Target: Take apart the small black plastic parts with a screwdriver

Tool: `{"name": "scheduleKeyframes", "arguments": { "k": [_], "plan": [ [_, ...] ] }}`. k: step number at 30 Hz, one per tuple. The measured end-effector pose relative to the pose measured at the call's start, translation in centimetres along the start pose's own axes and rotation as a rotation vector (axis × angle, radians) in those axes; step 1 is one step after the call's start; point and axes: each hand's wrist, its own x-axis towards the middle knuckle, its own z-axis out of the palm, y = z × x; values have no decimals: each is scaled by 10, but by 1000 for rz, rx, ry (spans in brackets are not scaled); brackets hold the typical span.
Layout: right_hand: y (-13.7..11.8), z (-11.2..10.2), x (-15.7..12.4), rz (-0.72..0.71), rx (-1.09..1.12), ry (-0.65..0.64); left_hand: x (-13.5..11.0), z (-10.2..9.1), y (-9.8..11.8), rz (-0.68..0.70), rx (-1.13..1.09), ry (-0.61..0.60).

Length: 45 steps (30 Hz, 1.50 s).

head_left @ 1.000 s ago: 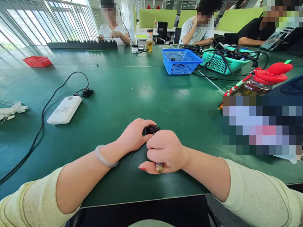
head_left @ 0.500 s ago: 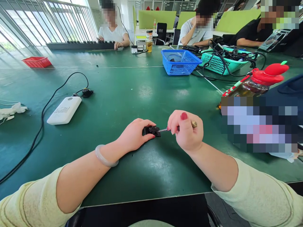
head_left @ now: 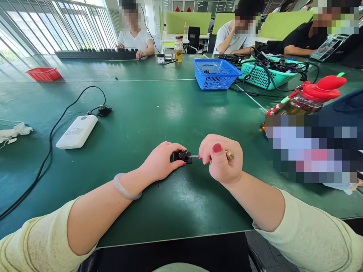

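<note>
On the green table [head_left: 136, 124], my left hand [head_left: 161, 160] pins a small black plastic part [head_left: 183, 156] between thumb and fingers. A pale bracelet [head_left: 126, 187] circles that wrist. My right hand [head_left: 222, 160] is closed around a screwdriver [head_left: 194, 156], whose thin metal shaft points left. Its tip meets the right side of the black part; the exact contact spot is too small to make out. The handle's rounded end [head_left: 230, 155] pokes out beside my thumb, while the rest of the handle is hidden in my fist.
A white power bank [head_left: 78, 132] with a black cable [head_left: 51, 141] lies left. Farther back are a red tray [head_left: 44, 74], a blue basket [head_left: 215, 79] and a teal basket [head_left: 263, 77] of cables. A red-lidded bottle [head_left: 306, 100] stands right. Several people sit across the table.
My right hand has dipped slightly and shifted a little left, and the screwdriver shaft now lies more level. My left hand and the black part have stayed in place.
</note>
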Motion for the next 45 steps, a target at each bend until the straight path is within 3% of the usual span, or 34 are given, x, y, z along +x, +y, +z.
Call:
{"name": "scheduleKeyframes", "arguments": {
  "k": [4,9,13,17,19,21,25,27,30,34,45],
  "plan": [
    [-1,-2,-1,-26,-28,-63,0,1,-1,13,0,6],
    [-7,3,-7,-411,-217,-373,0,3,-2,23,3,27],
    [-12,18,-12,-596,-303,-425,-1,3,0,16,1,29],
    [-13,23,-13,-667,-303,-448,-1,2,0,28,16,39],
    [-12,19,-12,-610,-277,-429,-1,2,0,35,20,40],
    [-11,13,-9,-456,-233,-363,-1,3,-1,46,24,29],
    [0,2,0,27,-67,-43,-1,3,-3,49,31,17],
    [10,0,3,179,11,126,-1,2,-2,35,25,17],
    [23,0,6,332,98,233,-1,1,-2,25,17,12],
    [27,2,4,374,134,230,-1,1,-1,24,16,6],
    [14,2,2,286,214,186,-1,1,-1,54,24,9]
  ]
}}
